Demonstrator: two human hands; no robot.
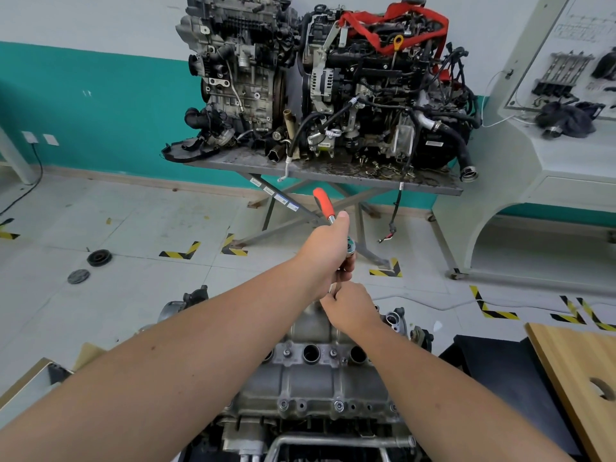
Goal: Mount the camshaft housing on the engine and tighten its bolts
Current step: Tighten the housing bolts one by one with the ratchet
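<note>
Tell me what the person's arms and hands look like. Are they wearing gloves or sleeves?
No gloves and no sleeves. Both forearms are bare all the way to the bottom edge of the picture. The left hand and the right hand are bare too, with no watch, bracelet or ring that can be seen. Any shirt is out of view.

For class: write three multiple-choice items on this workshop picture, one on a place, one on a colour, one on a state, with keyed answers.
1. Where do the two spare engines stand?
A. floor
B. metal table
C. wooden board
2. What colour is the ratchet grip?
A. orange-red
B. blue
C. green
3. What is the left hand doing?
A. hanging idle
B. resting flat
C. gripping the ratchet

Answers:
1 B, both sit on the metal table.
2 A, the ratchet grip is orange-red.
3 C, the left hand is curled round it above the housing.
</note>
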